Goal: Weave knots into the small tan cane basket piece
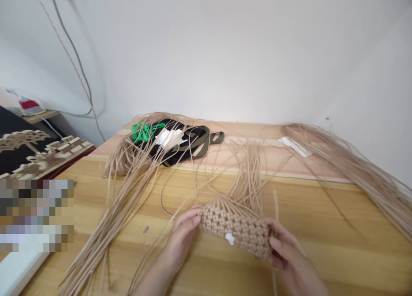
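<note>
A small woven piece (pixel 236 229) of tan knotted strips lies low over the wooden table (pixel 322 227), with loose strip ends fanning up from its top edge. My left hand (pixel 182 236) grips its left end, fingers curled against the weave. My right hand (pixel 289 255) clasps its right end, fingers wrapped round it. A small white tag sits on the weave's lower front.
Long loose tan strips (pixel 128 180) spread across the table's left side, and another bundle (pixel 360 171) runs along the right edge. A black bag (pixel 180 143) with green cord and olive straps lies at the back. A dark decorated panel (pixel 32 150) stands at left.
</note>
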Tool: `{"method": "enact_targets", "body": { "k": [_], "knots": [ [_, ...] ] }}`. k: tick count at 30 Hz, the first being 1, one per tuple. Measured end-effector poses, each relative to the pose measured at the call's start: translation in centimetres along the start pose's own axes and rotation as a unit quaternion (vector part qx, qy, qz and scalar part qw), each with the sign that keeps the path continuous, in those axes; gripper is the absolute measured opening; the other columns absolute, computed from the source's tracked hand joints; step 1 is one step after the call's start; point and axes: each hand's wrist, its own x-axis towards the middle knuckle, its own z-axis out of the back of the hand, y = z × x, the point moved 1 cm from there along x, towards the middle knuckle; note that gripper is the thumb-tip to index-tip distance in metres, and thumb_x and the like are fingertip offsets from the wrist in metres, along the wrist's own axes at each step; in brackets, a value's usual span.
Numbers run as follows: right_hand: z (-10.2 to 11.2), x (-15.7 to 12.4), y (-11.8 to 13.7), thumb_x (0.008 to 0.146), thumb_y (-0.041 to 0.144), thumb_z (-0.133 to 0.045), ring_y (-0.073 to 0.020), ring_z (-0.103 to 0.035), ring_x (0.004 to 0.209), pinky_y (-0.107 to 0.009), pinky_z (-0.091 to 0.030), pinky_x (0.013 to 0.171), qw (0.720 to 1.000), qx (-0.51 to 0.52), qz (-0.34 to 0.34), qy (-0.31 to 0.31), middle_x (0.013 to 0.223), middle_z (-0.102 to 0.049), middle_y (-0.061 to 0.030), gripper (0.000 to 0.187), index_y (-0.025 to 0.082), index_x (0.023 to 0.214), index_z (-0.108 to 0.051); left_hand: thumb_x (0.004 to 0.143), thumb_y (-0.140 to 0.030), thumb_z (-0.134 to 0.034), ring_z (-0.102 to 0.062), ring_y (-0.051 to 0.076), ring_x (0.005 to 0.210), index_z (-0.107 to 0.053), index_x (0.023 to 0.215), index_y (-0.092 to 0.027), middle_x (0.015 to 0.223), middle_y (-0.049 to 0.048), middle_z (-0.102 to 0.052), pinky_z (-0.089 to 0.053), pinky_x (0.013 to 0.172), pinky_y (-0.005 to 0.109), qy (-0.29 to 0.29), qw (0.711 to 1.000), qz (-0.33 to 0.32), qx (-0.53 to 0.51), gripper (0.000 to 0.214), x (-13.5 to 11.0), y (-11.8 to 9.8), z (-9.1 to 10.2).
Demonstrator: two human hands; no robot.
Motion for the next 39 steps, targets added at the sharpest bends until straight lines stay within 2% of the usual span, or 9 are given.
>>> {"method": "enact_targets", "body": {
  "k": [4,8,14,20,23,28,32,35,39],
  "knots": [
    [0.2,0.0,0.0,0.053,0.038,-0.082,-0.0188,-0.059,0.084,-0.024,-0.046,0.072,0.999,0.006,0.010,0.050,0.088,-0.067,-0.0006,0.040,0.027,0.090,-0.070,0.064,-0.035,-0.070,-0.054,0.028,0.098,-0.073,0.080,-0.017,0.093,0.0091,-0.067,-0.037,0.090,0.036,0.002,1.000,0.008,0.011,0.025,-0.2,-0.3,-0.3],
    [0.4,0.4,-0.2,0.057,0.036,-0.080,-0.0162,-0.060,0.080,-0.023,-0.046,0.073,0.997,0.016,0.001,0.079,0.091,-0.066,0.0000,0.043,0.028,0.097,-0.066,0.059,-0.033,-0.076,-0.056,0.028,0.100,-0.070,0.093,-0.018,0.100,0.0085,-0.067,-0.039,0.090,0.037,0.000,1.000,0.013,0.008,0.037,-0.6,-0.6,-0.8],
    [0.4,1.2,-0.8,0.061,0.030,-0.080,-0.0154,-0.060,0.083,-0.021,-0.045,0.072,0.985,0.052,0.069,0.150,0.095,-0.066,0.0009,0.054,0.033,0.110,-0.055,0.054,-0.021,-0.081,-0.057,0.028,0.104,-0.065,0.102,-0.018,0.106,0.0098,-0.067,-0.041,0.092,0.039,0.035,0.999,0.017,0.034,0.050,-0.3,-0.4,-0.9],
    [0.8,0.9,-0.4,0.064,0.036,-0.079,-0.0119,-0.058,0.081,-0.017,-0.045,0.074,0.989,0.021,0.059,0.137,0.091,-0.064,0.0034,0.046,0.034,0.106,-0.060,0.053,-0.022,-0.082,-0.061,0.023,0.097,-0.066,0.096,-0.018,0.101,0.0073,-0.069,-0.045,0.088,0.035,0.035,0.998,0.016,0.052,0.046,-0.1,-0.3,-0.7],
    [1.1,0.9,-0.2,0.068,0.040,-0.075,-0.0124,-0.058,0.074,-0.017,-0.046,0.064,0.990,0.005,0.034,0.137,0.091,-0.064,0.0014,0.039,0.034,0.104,-0.062,0.053,-0.023,-0.083,-0.061,0.022,0.097,-0.067,0.095,-0.018,0.102,0.0066,-0.069,-0.045,0.089,0.034,0.034,0.998,0.018,0.050,0.045,-0.2,-0.3,-0.7],
    [1.1,0.9,-0.2,0.065,0.040,-0.077,-0.0068,-0.046,0.054,-0.015,-0.044,0.056,0.997,-0.030,0.044,0.058,0.083,-0.061,0.0033,0.034,0.033,0.097,-0.066,0.053,-0.022,-0.083,-0.061,0.021,0.095,-0.067,0.094,-0.018,0.101,0.0064,-0.069,-0.045,0.086,0.033,0.045,0.997,0.015,0.053,0.044,0.0,-0.1,-0.5],
    [0.4,0.7,-0.3,0.062,0.045,-0.078,-0.0115,-0.053,0.064,-0.018,-0.045,0.060,0.997,-0.030,0.062,0.047,0.075,-0.059,0.0023,0.038,0.031,0.095,-0.067,0.053,-0.023,-0.083,-0.060,0.022,0.095,-0.067,0.093,-0.018,0.098,0.0062,-0.068,-0.045,0.084,0.032,0.053,0.996,-0.008,0.069,0.043,0.2,0.5,-0.1],
    [0.3,0.9,-0.6,0.064,0.048,-0.077,-0.0121,-0.054,0.068,-0.016,-0.042,0.056,0.995,-0.044,0.083,0.013,0.078,-0.060,0.0023,0.040,0.031,0.097,-0.064,0.056,-0.023,-0.082,-0.059,0.021,0.095,-0.067,0.093,-0.018,0.098,0.0057,-0.066,-0.044,0.085,0.032,0.064,0.992,-0.039,0.103,0.040,0.2,0.8,0.0],
    [0.7,1.4,-1.2,0.067,0.049,-0.074,-0.0125,-0.055,0.068,-0.017,-0.044,0.057,0.993,-0.077,0.088,0.026,0.084,-0.063,0.0016,0.042,0.030,0.101,-0.060,0.059,-0.024,-0.080,-0.058,0.021,0.093,-0.067,0.092,-0.018,0.094,0.0054,-0.064,-0.043,0.084,0.032,0.072,0.987,-0.047,0.136,0.036,0.2,0.9,0.0]
  ]
}}
